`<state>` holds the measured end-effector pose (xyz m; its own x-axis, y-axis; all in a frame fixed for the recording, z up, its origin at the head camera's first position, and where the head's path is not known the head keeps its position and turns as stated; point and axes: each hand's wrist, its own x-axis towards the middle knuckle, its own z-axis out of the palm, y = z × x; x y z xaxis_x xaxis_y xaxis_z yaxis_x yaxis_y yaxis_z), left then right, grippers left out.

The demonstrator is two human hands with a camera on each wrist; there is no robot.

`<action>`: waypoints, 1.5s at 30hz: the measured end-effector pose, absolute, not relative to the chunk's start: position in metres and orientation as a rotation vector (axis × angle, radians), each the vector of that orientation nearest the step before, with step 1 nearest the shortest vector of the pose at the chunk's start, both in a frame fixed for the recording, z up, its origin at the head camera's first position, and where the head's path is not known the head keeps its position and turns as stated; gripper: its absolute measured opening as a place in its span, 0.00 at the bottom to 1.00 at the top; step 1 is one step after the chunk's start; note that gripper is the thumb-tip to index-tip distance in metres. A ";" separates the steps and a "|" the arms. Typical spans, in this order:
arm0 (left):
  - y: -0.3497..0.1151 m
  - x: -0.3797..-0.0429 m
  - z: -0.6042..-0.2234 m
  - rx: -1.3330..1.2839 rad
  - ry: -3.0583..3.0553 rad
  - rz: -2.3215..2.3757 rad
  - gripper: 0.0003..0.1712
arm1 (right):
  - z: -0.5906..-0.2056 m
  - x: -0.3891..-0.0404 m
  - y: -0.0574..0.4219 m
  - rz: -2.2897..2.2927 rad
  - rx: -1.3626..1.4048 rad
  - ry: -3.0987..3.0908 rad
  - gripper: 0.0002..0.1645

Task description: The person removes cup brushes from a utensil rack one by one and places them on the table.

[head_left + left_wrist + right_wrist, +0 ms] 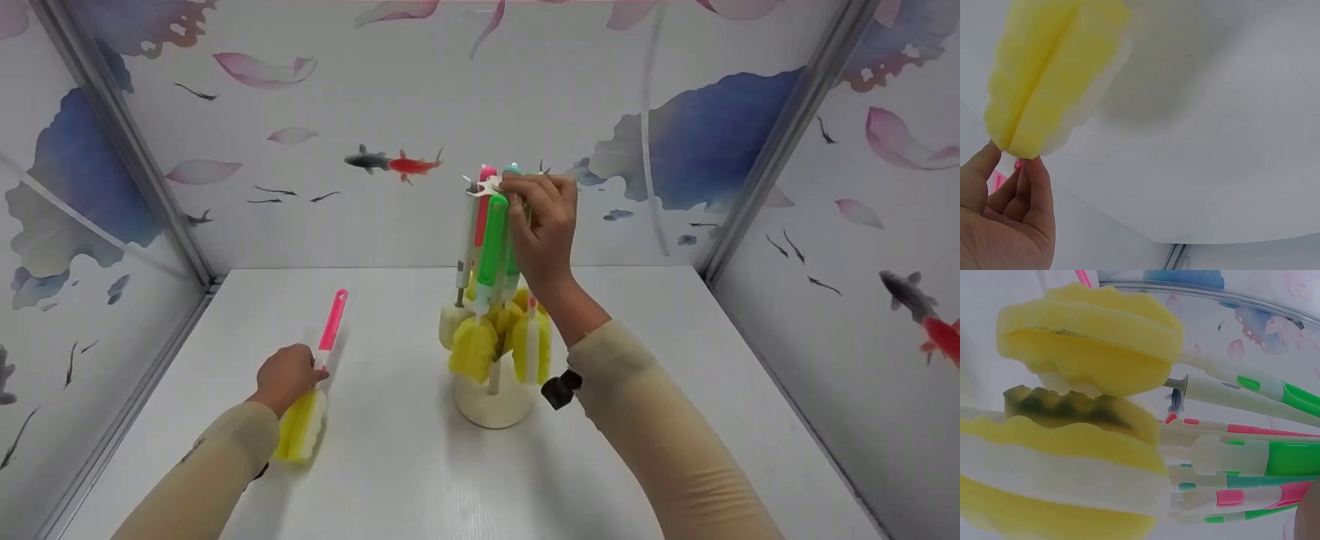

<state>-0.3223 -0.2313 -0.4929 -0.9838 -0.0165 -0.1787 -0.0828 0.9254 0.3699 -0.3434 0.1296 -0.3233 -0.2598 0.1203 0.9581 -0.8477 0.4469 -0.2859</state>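
In the head view my left hand [286, 375] pinches a sponge brush by its white neck, close over the table. Its pink handle [333, 319] points away from me and its yellow-and-white sponge head [301, 426] towards me. Up at the top of a cream brush stand [493, 409], my right hand [547, 214] has its fingers curled beside the white hook ring [491, 186]. It pinches the pink handle [1292, 492] of another sponge brush, whose sponge head [532, 349] hangs below. The grip itself is mostly hidden.
Several brushes hang round the stand, among them one with a green handle [493, 240] and one with a white sponge head [452, 324]. The white table [375, 480] is enclosed by printed panels [450, 90] with metal corner posts [120, 135].
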 end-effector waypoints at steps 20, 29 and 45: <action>-0.248 -0.322 -0.512 -0.058 2.869 0.505 0.17 | -0.324 -0.343 0.130 1.043 0.663 -1.549 0.12; -0.256 -0.325 -0.522 0.044 2.911 0.450 0.14 | -0.326 -0.346 0.130 1.049 0.675 -1.544 0.12; -0.254 -0.327 -0.522 -0.055 2.841 0.458 0.17 | -0.326 -0.347 0.130 1.033 0.666 -1.545 0.12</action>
